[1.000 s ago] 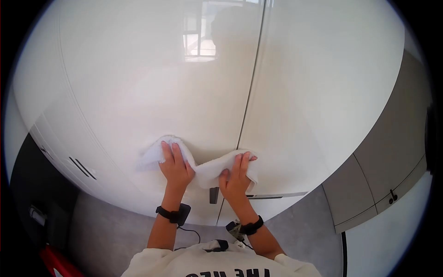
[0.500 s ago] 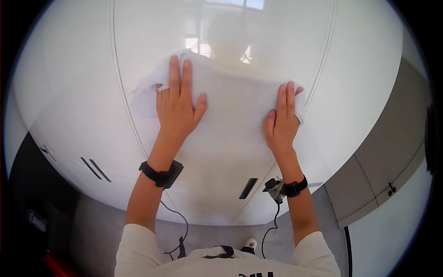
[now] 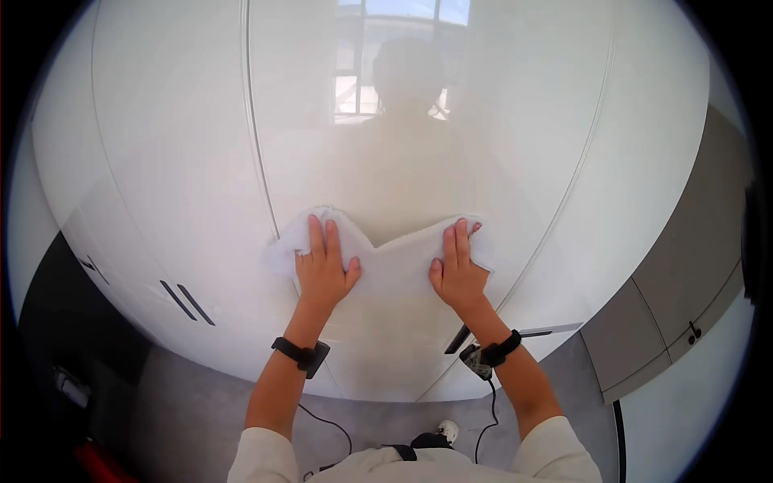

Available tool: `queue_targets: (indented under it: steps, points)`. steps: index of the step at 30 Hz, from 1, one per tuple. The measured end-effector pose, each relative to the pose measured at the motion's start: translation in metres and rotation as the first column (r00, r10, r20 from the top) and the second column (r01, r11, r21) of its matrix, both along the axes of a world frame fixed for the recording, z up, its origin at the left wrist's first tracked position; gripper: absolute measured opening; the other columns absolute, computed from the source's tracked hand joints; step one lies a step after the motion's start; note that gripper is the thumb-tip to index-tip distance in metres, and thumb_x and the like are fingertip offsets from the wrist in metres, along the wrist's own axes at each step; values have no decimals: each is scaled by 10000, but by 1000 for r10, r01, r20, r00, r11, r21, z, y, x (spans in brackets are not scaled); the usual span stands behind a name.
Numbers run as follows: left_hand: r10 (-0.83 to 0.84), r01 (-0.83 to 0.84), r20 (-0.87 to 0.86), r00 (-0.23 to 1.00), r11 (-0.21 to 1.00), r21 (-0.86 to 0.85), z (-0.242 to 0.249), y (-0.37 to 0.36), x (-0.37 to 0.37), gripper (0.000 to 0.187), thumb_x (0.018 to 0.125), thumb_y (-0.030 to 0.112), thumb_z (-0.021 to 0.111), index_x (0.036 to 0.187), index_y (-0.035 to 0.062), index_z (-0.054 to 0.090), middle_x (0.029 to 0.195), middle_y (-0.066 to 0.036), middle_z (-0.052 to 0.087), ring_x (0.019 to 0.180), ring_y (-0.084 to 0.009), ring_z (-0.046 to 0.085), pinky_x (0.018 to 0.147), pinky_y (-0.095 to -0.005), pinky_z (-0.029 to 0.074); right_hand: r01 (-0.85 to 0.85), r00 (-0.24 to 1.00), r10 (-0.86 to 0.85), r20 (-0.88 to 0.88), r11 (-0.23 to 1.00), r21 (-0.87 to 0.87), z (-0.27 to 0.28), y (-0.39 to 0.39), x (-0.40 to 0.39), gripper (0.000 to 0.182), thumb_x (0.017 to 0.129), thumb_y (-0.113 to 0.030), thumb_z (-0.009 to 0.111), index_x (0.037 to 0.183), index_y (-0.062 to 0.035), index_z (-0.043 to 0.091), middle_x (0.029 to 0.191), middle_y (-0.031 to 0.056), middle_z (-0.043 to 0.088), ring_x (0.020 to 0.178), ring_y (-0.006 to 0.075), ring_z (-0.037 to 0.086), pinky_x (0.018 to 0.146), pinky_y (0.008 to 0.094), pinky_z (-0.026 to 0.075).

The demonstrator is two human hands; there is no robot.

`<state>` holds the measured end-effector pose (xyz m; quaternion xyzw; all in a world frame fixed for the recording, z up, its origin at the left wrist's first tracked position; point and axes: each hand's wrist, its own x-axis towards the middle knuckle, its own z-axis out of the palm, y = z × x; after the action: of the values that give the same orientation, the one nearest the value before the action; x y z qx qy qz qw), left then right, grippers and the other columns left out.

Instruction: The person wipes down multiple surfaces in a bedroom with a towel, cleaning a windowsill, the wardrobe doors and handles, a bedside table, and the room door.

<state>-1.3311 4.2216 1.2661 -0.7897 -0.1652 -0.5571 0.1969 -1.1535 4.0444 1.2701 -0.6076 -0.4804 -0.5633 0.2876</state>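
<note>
A white cloth (image 3: 386,262) is spread against a glossy white cabinet door (image 3: 403,169), its top edge sagging in a V between my hands. My left hand (image 3: 320,270) presses the cloth's left part, two fingers stretched upward, the thumb out to the side and the other fingers tucked into the fabric. On the right end, my right hand (image 3: 460,270) holds the cloth in much the same way, with its outer fingers partly hidden in the folds. Some cloth bunches out beyond the left hand.
Dark handles (image 3: 188,303) sit on the doors at lower left, and another handle (image 3: 457,339) is by my right wrist. Each wrist wears a black strapped device (image 3: 302,354) with a cable. Grey cabinets (image 3: 676,282) stand at right. A window reflects in the door.
Both hands have slid down the door with the cloth and come somewhat closer together. The cloth's top edge now dips more sharply in the middle. The camera view has shifted a little.
</note>
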Motion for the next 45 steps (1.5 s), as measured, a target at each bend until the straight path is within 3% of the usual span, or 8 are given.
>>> queue_targets:
  steps: [4, 10, 20, 24, 28, 33, 38, 45]
  points:
    - [31, -33, -24, 999, 997, -69, -38, 13, -11, 711, 771, 366, 579, 1326, -33, 384, 1411, -305, 282, 730, -354, 585, 765, -534, 419, -41, 999, 40, -14, 996, -82, -22, 5, -7, 531, 765, -194, 553, 1272, -45, 501, 1374, 99, 442, 1185, 326, 498, 919, 438, 434]
    - [57, -89, -133, 989, 964, -251, -76, 9, -33, 714, 803, 303, 585, 1337, -89, 321, 1420, -342, 210, 917, -415, 537, 837, -475, 408, -177, 983, 159, -93, 953, -245, -49, 5, -11, 529, 767, -149, 566, 1286, -76, 493, 1401, 37, 408, 1205, 244, 481, 888, 405, 465]
    - [-52, -12, -127, 991, 888, -461, -46, -34, -44, 711, 788, 151, 574, 1374, -87, 249, 1448, -316, 163, 847, -376, 511, 815, -414, 408, -326, 945, 287, -156, 850, -413, -56, 8, -20, 549, 738, -70, 569, 1280, -70, 485, 1382, 38, 424, 1199, 270, 485, 911, 426, 441]
    - [-17, -32, -224, 974, 977, -212, -33, -41, -36, 706, 782, 146, 572, 1373, -81, 260, 1447, -308, 182, 813, -367, 514, 770, -409, 420, -305, 952, 287, -106, 863, -404, -49, -2, -6, 555, 717, -39, 549, 1269, -87, 508, 1380, 7, 438, 1148, 235, 525, 870, 374, 475]
    - [-176, 150, -55, 983, 935, -320, -4, -73, 14, 690, 792, 153, 565, 1378, -62, 270, 1450, -290, 195, 749, -358, 508, 744, -407, 424, -234, 972, 237, -9, 954, -190, -7, -52, 46, 569, 707, -33, 551, 1271, -96, 512, 1371, -4, 456, 1037, 215, 583, 784, 332, 510]
    - [-283, 260, -42, 958, 921, -290, 70, -123, 91, 676, 816, 140, 539, 1401, -39, 251, 1476, -273, 148, 826, -313, 488, 783, -380, 389, -85, 978, 59, -199, 988, -126, 59, -127, 115, 589, 748, -53, 552, 1326, -85, 448, 1391, 63, 434, 1149, 263, 539, 675, 311, 511]
    - [-289, 290, 23, 957, 957, -31, 93, -168, 168, 661, 811, 205, 540, 1383, -31, 308, 1473, -241, 201, 707, -277, 497, 733, -399, 383, -17, 998, 19, -55, 999, 29, 91, -181, 177, 589, 761, -46, 536, 1338, -37, 420, 1420, 121, 383, 1227, 331, 467, 707, 328, 508]
    - [-202, 206, -124, 971, 978, 20, 45, -191, 208, 687, 779, 284, 552, 1357, -31, 354, 1462, -210, 270, 547, -240, 534, 511, -356, 408, 47, 998, -44, -50, 998, 52, 19, -214, 221, 602, 749, -105, 548, 1333, -25, 425, 1415, 131, 385, 1252, 372, 426, 914, 424, 434]
